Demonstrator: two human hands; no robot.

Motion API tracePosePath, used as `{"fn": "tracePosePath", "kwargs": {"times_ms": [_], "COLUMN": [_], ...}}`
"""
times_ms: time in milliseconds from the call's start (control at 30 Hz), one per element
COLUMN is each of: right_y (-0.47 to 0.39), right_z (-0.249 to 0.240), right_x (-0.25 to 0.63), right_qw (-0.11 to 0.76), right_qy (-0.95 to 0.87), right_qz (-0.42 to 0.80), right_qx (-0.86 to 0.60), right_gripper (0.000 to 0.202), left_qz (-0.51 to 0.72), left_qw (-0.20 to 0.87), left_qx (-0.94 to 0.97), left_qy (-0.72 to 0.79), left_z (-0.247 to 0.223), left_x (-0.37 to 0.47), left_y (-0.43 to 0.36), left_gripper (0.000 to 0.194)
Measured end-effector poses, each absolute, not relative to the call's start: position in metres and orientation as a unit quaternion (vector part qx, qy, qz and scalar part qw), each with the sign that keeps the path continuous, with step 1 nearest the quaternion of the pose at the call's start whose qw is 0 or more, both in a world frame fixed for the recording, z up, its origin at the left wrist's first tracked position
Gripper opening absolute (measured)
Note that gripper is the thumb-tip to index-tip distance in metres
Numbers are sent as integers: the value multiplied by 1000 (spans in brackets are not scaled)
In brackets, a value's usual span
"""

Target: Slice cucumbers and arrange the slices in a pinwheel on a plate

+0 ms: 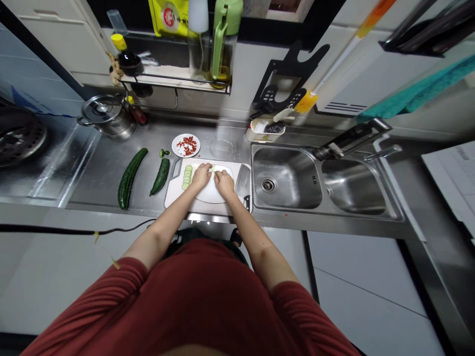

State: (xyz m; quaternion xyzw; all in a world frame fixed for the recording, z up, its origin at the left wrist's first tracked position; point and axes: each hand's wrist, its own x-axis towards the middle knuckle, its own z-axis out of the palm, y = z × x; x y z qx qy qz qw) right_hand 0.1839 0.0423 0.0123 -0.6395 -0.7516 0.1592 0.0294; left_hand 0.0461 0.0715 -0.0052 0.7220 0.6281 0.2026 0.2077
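Observation:
Over a white plate (211,194) on the cutting board (171,199), my left hand (201,176) and my right hand (224,183) meet with fingers bent. Small pale-green cucumber slices (213,168) show at their fingertips; the fingers partly hide them. Left of the plate, on the board, overlapping cucumber slices (187,178) lie in a row. A broad-bladed kitchen knife (243,179) rests along the board's right side, its dark handle toward me. Beyond the board's left edge lie a cut cucumber (161,177) and a whole cucumber (132,179).
A small plate of chopped red pieces (180,153) sits behind the board, near cucumber ends (164,153). The double sink (285,198) adjoins the board's right. A lidded steel pot (111,121) stands at the back left, under a rack of bottles (174,74).

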Motion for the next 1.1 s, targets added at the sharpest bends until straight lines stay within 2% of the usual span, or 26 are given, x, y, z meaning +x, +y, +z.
{"fn": "tracePosePath", "kwargs": {"times_ms": [500,800,1100], "right_y": [41,22,3], "right_z": [12,13,9], "right_x": [182,189,196], "right_qw": [23,87,145], "right_qy": [-759,-752,-736], "right_qz": [143,156,182], "right_qx": [-635,-635,-636], "right_gripper": [38,38,37], "left_qz": [281,298,233], "left_qw": [213,192,145], "left_qx": [646,587,535], "left_qy": [677,728,799], "left_z": [7,5,1], "left_x": [19,-4,-24], "left_y": [12,-20,-36], "left_gripper": [25,25,25]}}
